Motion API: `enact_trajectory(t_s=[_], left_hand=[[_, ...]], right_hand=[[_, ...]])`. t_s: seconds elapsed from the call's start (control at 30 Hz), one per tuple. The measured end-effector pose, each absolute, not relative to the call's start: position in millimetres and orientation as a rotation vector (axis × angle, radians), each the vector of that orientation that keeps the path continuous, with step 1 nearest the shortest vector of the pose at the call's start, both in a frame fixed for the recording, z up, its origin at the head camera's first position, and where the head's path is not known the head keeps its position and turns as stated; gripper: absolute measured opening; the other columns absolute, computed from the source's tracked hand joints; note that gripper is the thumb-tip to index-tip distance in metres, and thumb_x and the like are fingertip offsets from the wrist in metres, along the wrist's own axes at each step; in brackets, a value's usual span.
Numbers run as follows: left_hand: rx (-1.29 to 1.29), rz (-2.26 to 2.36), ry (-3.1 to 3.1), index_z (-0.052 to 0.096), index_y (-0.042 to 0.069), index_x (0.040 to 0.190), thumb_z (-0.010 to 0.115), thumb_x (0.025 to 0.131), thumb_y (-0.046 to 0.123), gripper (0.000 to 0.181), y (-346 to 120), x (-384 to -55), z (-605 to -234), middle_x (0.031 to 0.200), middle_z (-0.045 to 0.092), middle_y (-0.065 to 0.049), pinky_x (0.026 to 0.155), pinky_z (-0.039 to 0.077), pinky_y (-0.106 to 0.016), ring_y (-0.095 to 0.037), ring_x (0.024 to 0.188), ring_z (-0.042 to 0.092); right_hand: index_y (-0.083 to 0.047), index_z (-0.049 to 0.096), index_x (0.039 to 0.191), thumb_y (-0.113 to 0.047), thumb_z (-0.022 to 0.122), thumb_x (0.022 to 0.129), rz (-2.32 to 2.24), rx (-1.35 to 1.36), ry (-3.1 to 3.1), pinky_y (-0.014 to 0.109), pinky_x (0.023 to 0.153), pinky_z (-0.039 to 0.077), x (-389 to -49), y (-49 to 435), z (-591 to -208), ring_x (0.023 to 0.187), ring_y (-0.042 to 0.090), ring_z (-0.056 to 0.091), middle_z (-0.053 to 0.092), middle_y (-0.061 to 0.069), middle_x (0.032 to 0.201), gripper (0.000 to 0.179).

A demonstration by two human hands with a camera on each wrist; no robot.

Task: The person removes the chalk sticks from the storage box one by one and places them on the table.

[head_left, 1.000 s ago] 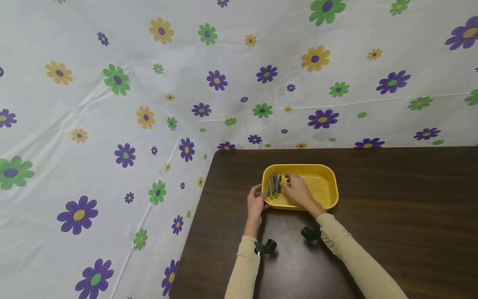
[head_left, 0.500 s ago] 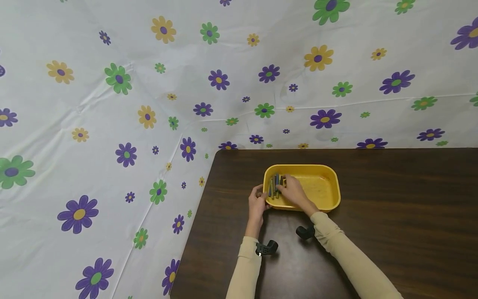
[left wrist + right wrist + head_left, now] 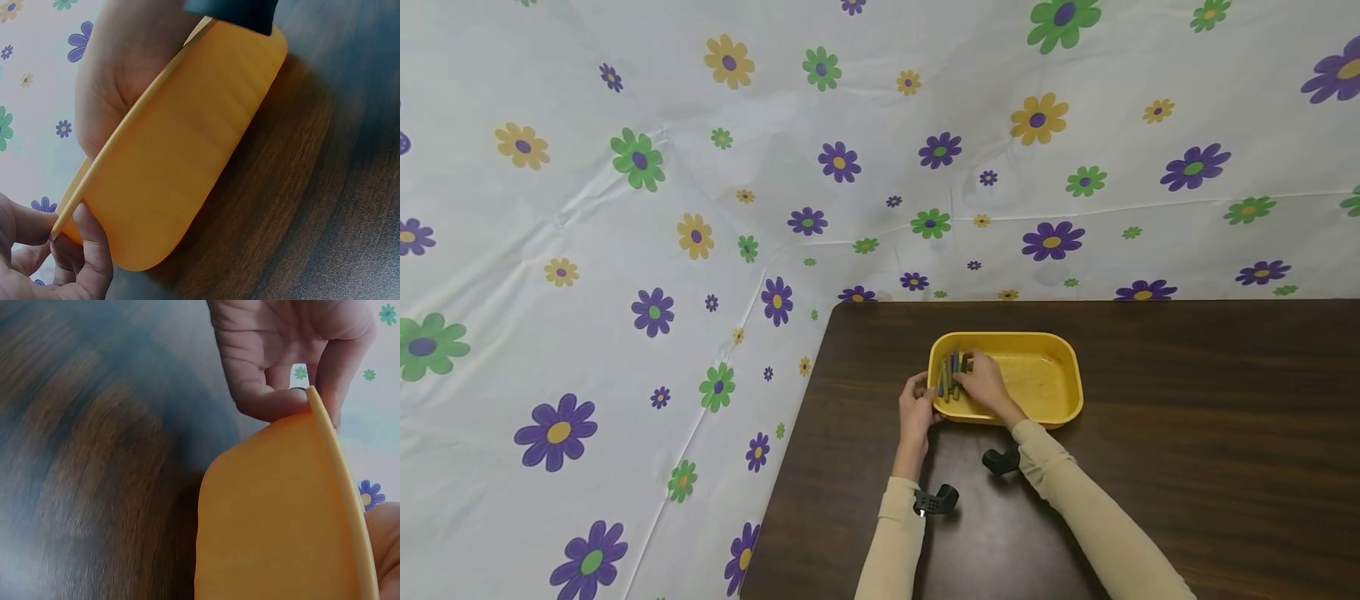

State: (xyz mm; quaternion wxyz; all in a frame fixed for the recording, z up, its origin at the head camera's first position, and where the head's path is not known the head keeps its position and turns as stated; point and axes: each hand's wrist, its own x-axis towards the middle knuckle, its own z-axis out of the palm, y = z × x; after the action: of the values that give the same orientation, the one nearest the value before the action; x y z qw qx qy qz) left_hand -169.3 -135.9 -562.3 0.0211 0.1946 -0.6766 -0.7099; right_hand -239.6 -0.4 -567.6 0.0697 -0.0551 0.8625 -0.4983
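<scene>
A yellow plastic tray (image 3: 1052, 383) stands on the table, its outer wall (image 3: 169, 175) filling much of the left wrist view. My left hand (image 3: 915, 412) grips its left front corner, thumb (image 3: 37, 226) at the rim and fingers outside. Several crayon-like sticks (image 3: 945, 380), olive, blue and dark, lie side by side at the tray's left end. Over them, inside the tray, my right hand (image 3: 987, 380) pinches a dark stick (image 3: 965, 362) at the row's right. Its fingertips are mostly hidden; in the right wrist view only an edge of that hand (image 3: 386, 550) shows behind the rim.
The dark wood-grain table (image 3: 1210, 417) extends right of the tray and in front of it. White flowered sheeting (image 3: 880, 125) hangs behind and to the left. A black wrist camera (image 3: 936, 500) sits on the left forearm, another (image 3: 1002, 461) on the right.
My right hand has moved slightly left and its fingers have closed in on the dark stick; its forearm has swung left. The left hand keeps its grip on the tray.
</scene>
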Motion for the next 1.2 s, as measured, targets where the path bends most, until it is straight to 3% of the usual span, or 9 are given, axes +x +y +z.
enact_trajectory(t_s=[0.37, 0.63, 0.83, 1.03, 1.2], left_hand=[[0.594, -2.197, -2.107, 0.061, 0.004, 0.138, 0.055, 0.105, 0.006, 0.034, -137.0, -168.2, -562.6, 0.101, 0.058, -0.017, 0.057, 0.050, -0.026, -0.016, 0.070, 0.057], [0.591, -2.195, -2.098, 0.061, 0.004, 0.138, 0.055, 0.105, 0.006, 0.033, -136.0, -167.3, -561.7, 0.098, 0.057, -0.015, 0.057, 0.050, -0.025, -0.017, 0.072, 0.059], [0.586, -2.210, -2.088, 0.061, 0.004, 0.138, 0.056, 0.105, 0.005, 0.034, -135.9, -166.9, -561.2, 0.099, 0.057, -0.016, 0.058, 0.051, -0.027, -0.019, 0.074, 0.060], [0.587, -2.208, -2.083, 0.061, 0.003, 0.137, 0.056, 0.104, 0.006, 0.033, -136.2, -166.3, -561.9, 0.097, 0.057, -0.013, 0.057, 0.050, -0.026, -0.019, 0.072, 0.059], [0.577, -2.221, -2.079, 0.061, 0.003, 0.138, 0.056, 0.104, 0.006, 0.034, -137.5, -166.2, -562.1, 0.100, 0.058, -0.017, 0.057, 0.050, -0.026, -0.019, 0.072, 0.059]], right_hand=[[0.017, 0.050, 0.133, -0.001, 0.072, 0.092, -1.507, -0.051, 2.508, 0.044, 0.080, 0.055, -242.8, -6.1, -571.2, 0.099, 0.039, 0.065, 0.063, 0.033, 0.117, 0.051], [0.016, 0.043, 0.143, 0.007, 0.068, 0.089, -1.598, -0.009, 2.403, 0.034, 0.067, 0.056, -242.7, -5.1, -570.2, 0.090, 0.038, 0.068, 0.064, 0.034, 0.115, 0.061], [0.012, 0.042, 0.148, 0.009, 0.063, 0.086, -1.622, -0.012, 2.347, 0.034, 0.067, 0.058, -243.3, -2.5, -569.0, 0.098, 0.039, 0.067, 0.063, 0.035, 0.122, 0.065], [0.011, 0.045, 0.145, 0.011, 0.065, 0.087, -1.710, -0.003, 2.257, 0.036, 0.062, 0.060, -242.9, 0.1, -568.0, 0.078, 0.034, 0.070, 0.065, 0.032, 0.107, 0.061], [0.009, 0.045, 0.147, 0.010, 0.066, 0.092, -1.772, 0.018, 2.146, 0.040, 0.066, 0.061, -242.9, 6.9, -564.6, 0.081, 0.032, 0.072, 0.065, 0.032, 0.110, 0.058]])
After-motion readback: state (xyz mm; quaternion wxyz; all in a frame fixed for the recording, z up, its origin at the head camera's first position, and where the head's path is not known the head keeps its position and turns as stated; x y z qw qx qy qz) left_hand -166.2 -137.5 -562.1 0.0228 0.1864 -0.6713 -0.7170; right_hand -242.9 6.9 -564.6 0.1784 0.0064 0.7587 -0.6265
